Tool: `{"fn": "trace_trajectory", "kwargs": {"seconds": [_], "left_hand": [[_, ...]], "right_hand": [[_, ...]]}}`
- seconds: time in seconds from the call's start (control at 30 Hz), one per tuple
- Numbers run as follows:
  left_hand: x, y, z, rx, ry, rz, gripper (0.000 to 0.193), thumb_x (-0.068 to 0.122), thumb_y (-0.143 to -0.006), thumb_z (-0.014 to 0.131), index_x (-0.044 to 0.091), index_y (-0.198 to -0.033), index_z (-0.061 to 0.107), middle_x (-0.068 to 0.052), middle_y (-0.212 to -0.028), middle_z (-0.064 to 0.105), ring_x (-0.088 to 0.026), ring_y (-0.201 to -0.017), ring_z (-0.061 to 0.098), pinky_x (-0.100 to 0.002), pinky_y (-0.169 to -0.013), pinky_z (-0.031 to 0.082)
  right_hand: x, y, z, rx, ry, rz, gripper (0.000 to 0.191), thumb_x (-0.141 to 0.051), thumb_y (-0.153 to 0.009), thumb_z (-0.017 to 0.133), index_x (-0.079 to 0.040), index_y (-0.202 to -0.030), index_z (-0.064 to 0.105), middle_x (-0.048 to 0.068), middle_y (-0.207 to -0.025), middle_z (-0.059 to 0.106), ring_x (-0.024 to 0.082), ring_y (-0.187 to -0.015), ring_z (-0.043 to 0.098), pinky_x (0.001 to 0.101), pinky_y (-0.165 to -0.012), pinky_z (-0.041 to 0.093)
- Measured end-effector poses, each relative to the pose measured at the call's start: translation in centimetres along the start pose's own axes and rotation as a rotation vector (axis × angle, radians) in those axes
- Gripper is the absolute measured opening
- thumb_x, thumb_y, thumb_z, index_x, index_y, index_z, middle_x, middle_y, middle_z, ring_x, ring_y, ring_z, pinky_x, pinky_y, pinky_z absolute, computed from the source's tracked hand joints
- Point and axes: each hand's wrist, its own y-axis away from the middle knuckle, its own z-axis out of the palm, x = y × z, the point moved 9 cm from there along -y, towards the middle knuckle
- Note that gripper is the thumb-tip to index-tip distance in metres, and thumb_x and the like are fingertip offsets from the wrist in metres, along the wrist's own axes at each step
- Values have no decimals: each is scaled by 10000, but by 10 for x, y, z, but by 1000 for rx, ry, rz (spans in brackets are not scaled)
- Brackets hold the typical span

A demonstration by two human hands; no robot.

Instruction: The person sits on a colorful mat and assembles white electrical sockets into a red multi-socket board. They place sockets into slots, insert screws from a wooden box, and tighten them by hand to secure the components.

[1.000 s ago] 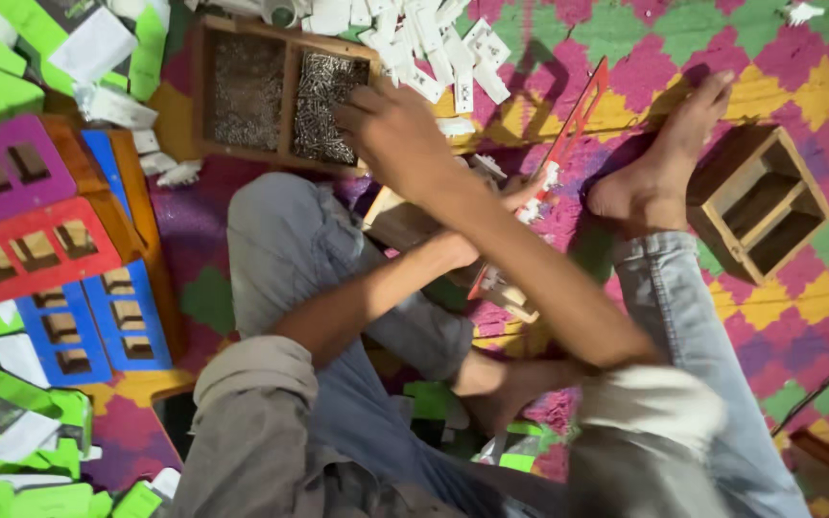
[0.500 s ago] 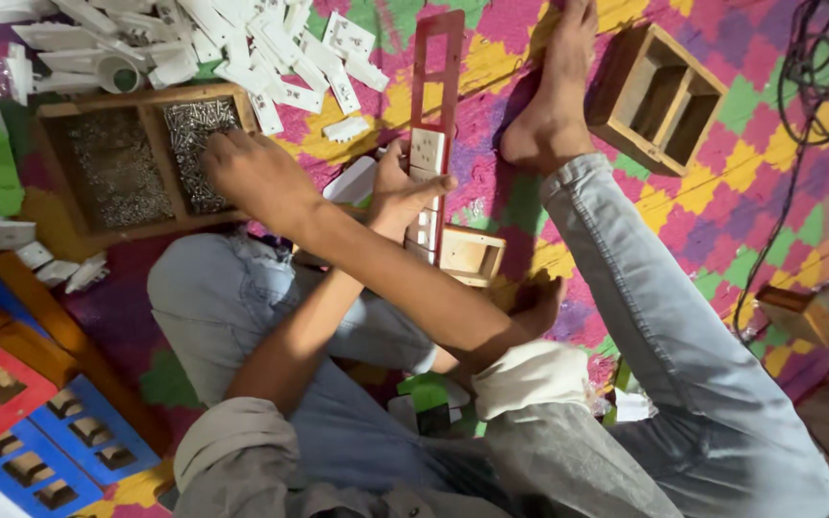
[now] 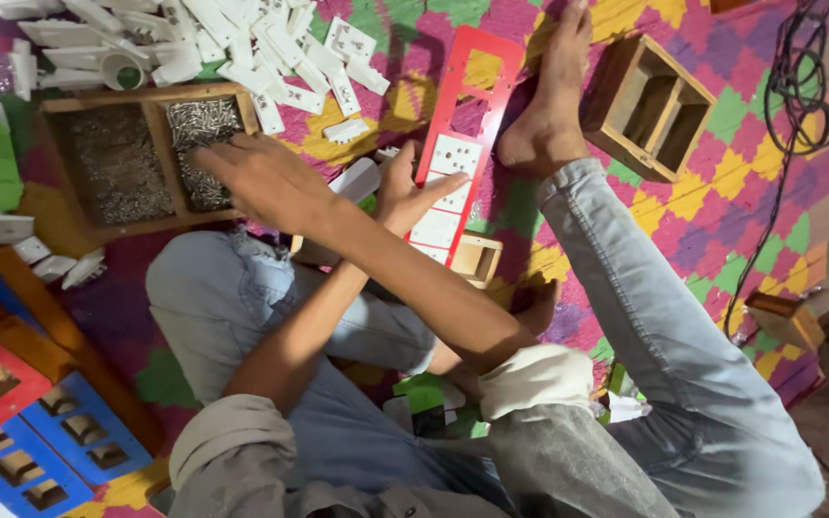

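Red plastic catches the eye first: a long red panel frame (image 3: 467, 144) lies on the patterned mat (image 3: 750, 192) in front of you, with white socket modules (image 3: 455, 155) already seated in its lower openings and two upper openings bare. Your arms cross at the forearms. Your left hand (image 3: 405, 192) rests against the frame's left edge, thumb and fingers (image 3: 434, 187) loosely spread and laid on a white module, not pinching it. Your right hand (image 3: 266, 177) reaches across to the wooden tray (image 3: 59, 163) and hovers palm down over the tray's right compartment, which is filled with small metal screws (image 3: 201, 125); its fingers curl downward toward the pile, and you cannot tell whether they grip any. The left compartment holds darker small parts. Above the tray, a heap of loose white plastic pieces (image 3: 242, 38) spreads across the mat. Your bare foot (image 3: 549, 105) lies just right of the frame, beside an open wooden box (image 3: 650, 105). Near your left knee sit red and blue frames (image 3: 21, 422).
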Motion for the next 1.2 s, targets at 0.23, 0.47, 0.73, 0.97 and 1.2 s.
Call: {"fn": "trace_trajectory", "kwargs": {"seconds": [0.23, 0.47, 0.73, 0.97, 1.2], "left_hand": [[0, 2, -5, 41, 42, -19, 435, 248, -874, 823, 42, -1180, 592, -83, -1053, 739, -165, -929, 699, -337, -815, 569], [5, -6, -11, 62, -462, 253, 258, 259, -1024, 676, 85, -1213, 652, -90, -1118, 716, -178, -980, 680, -324, -865, 554], [23, -9, -24, 65, 202, -34, 407, 110, -904, 786, 31, -1241, 571, -58, -1119, 691, -142, -1024, 676, -306, -874, 581], [26, -11, -28, 44, 177, -48, 393, 142, -905, 791, 34, -1218, 579, -67, -1080, 712, -128, -966, 697, -301, -839, 589], [26, -10, -28, 21, 153, -39, 394, 154, -903, 801, 35, -1209, 584, -69, -1079, 716, -131, -964, 698, -305, -846, 590]], "right_hand": [[-20, 35, -53, 142, -149, 178, 412, 31, -855, 647, -49, -1255, 705, 100, -1019, 640, 285, -998, 616, 416, -942, 513], [20, 126, -146, 585, -159, 627, 131, -28, -1035, 667, -38, -1152, 724, 73, -1104, 767, 152, -981, 749, 278, -868, 585], [100, 204, -191, 889, -576, 643, 226, -64, -1062, 609, 24, -1256, 686, -7, -1007, 663, 86, -901, 616, 239, -819, 521], [128, 234, -165, 937, -762, 709, 124, -28, -1014, 674, 38, -1107, 723, 54, -942, 724, 112, -843, 656, 260, -806, 541], [123, 231, -165, 885, -791, 714, 124, 57, -940, 778, 74, -1060, 748, 111, -933, 749, 121, -816, 677, 257, -782, 548]]}}
